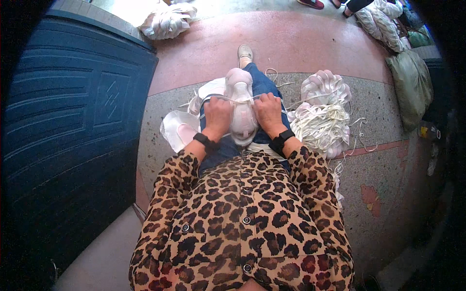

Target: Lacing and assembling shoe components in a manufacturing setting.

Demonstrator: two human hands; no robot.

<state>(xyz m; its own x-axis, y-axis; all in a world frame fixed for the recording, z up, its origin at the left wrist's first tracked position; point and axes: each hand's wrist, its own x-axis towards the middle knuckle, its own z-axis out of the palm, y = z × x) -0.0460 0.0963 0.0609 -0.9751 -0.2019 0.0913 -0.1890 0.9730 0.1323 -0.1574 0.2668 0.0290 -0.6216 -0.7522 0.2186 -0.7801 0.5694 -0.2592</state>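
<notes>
A pale pinkish-white bundle of shoe pieces [241,121], shaped like a shoe sole, lies lengthwise on my lap between my knees. Across its narrow middle runs a thin white cord [240,101]. My left hand [218,116] is closed on the cord at the bundle's left side. On the other side my right hand [269,114] grips it too, so it stretches between both fists. To the left of my left wrist lies a white sheet-like piece with a pink patch [182,132].
At right on the floor sit a heap of white cords [320,123] and a fanned stack of pale shoe pieces [326,88]. A dark blue panelled door [92,106] stands at left. Farther off are a white bundle [167,22], a greenish sack [410,87] and other people's feet [313,4].
</notes>
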